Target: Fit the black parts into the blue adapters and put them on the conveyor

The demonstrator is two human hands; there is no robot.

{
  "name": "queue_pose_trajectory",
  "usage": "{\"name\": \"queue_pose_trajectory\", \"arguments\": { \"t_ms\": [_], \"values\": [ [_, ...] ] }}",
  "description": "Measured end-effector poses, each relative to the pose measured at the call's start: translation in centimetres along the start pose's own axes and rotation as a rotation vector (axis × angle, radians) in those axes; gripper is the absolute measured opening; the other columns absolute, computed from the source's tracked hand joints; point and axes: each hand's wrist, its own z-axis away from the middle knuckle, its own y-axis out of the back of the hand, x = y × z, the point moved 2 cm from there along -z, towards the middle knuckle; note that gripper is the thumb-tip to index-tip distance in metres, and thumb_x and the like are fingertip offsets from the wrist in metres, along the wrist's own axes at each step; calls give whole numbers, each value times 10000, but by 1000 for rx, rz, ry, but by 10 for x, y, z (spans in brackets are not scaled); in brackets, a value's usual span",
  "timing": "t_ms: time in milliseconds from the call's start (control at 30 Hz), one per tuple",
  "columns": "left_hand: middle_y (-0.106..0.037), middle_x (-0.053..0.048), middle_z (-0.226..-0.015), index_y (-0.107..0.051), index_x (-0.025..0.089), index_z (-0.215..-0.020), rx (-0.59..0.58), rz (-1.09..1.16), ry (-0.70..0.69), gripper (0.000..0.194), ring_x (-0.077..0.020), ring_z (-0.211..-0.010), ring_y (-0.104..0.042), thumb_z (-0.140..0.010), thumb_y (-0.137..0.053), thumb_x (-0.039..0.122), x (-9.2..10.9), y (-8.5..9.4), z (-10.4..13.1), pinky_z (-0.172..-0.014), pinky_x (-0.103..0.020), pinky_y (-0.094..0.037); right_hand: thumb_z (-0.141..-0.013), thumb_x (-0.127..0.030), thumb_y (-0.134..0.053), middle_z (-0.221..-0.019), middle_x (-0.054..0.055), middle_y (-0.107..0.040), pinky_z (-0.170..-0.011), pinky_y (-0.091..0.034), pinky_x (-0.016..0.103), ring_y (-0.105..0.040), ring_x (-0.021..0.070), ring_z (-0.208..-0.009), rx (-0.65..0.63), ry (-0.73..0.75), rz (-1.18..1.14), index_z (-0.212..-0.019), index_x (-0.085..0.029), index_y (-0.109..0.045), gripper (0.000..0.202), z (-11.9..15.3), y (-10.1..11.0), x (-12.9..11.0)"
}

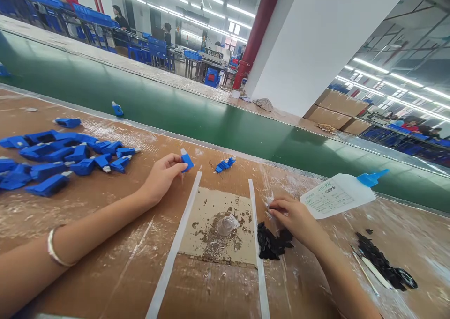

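My left hand [168, 174] pinches a small blue plastic part [187, 160] with a whitish tip, raised a little over the table. Above the pile of small black pieces [273, 241], my right hand [286, 212] has thumb and fingers pressed together; whatever lies between them is too small to name. Between the hands lies a stained beige board [207, 206] with a small clear dish [226, 225] on it. A few blue parts [225, 164] lie just beyond the board. Right of my right hand, a white glue bottle [333, 196] with a blue nozzle lies on its side.
Many blue parts [49, 159] are heaped at the left. At the right lie more black pieces [376, 258], thin tools [374, 268] and a black ring [406, 278]. White tape strips [176, 248] flank the board. Past the table edge runs a green conveyor belt [176, 106], with one blue part [117, 109].
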Motion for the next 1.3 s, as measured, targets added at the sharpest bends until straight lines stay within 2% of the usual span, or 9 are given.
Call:
{"name": "queue_pose_trajectory", "arguments": {
  "t_ms": [233,367,467,600,833,900,1033,1133,1300],
  "values": [
    [-693,-58,-810,-645,176,-780,-355,180,154,235,-214,-806,-630,-679,-671,386,-2,-23,31,-723,-340,-450,-741,-295,-579,-810,62,-710,-756,-484,381,-642,229,-769,14,-90,-46,-645,-214,-649,144,-2,1,-2],
    [-685,-52,-770,-624,176,-768,-506,239,187,205,-199,-759,-617,-682,-677,354,-5,-29,37,-710,-338,-427,-679,-290,-636,-758,51,-707,-717,-496,377,-638,220,-715,19,-153,-191,-771,-202,-700,142,-2,3,-6],
    [-682,-49,-763,-619,177,-772,-532,243,183,182,-195,-751,-611,-694,-665,335,-7,-29,37,-723,-345,-422,-710,-351,-680,-921,66,-744,-782,-534,368,-669,220,-834,-18,-131,-393,-938,-213,-746,275,3,4,-16],
    [-682,-51,-764,-602,181,-756,-524,279,209,177,-199,-746,-613,-687,-665,332,-9,-28,35,-728,-355,-420,-724,-495,-718,-1028,93,-750,-748,-577,357,-688,216,-837,-41,-99,-691,-912,-227,-763,330,13,4,-34],
    [-686,-40,-752,-617,174,-765,-542,327,223,186,-183,-735,-612,-685,-678,331,-14,-28,35,-739,-337,-402,-768,-540,-756,-1035,115,-787,-811,-627,377,-743,226,-871,-60,-71,-955,-978,-243,-784,366,16,-1,-67],
    [-686,-39,-749,-622,170,-772,-545,340,228,192,-178,-729,-610,-684,-684,329,-15,-28,35,-734,-329,-398,-816,-474,-746,-1060,86,-789,-844,-628,370,-747,224,-940,-67,16,-870,-1048,-275,-767,307,17,-2,-79],
    [-690,-49,-748,-631,164,-773,-547,353,240,213,-179,-717,-606,-670,-700,337,-15,-28,35,-736,-333,-404,-936,-262,-614,-1183,40,-752,-934,-598,369,-706,198,-1091,-35,352,-325,-1272,-343,-644,347,24,-4,-103],
    [-691,-54,-753,-635,159,-776,-547,360,248,220,-180,-720,-606,-666,-703,337,-14,-28,36,-741,-337,-404,-967,-178,-525,-1200,62,-731,-904,-595,372,-684,202,-1105,-5,567,-25,-1360,-305,-556,415,29,-11,-113],
    [-688,-47,-774,-635,154,-805,-538,366,262,250,-173,-724,-600,-653,-707,340,-13,-28,37,-739,-331,-399,-977,-128,-471,-1143,93,-755,-844,-593,410,-696,236,-1071,-13,704,224,-1323,-212,-556,366,25,-18,-119]
  ]
}}
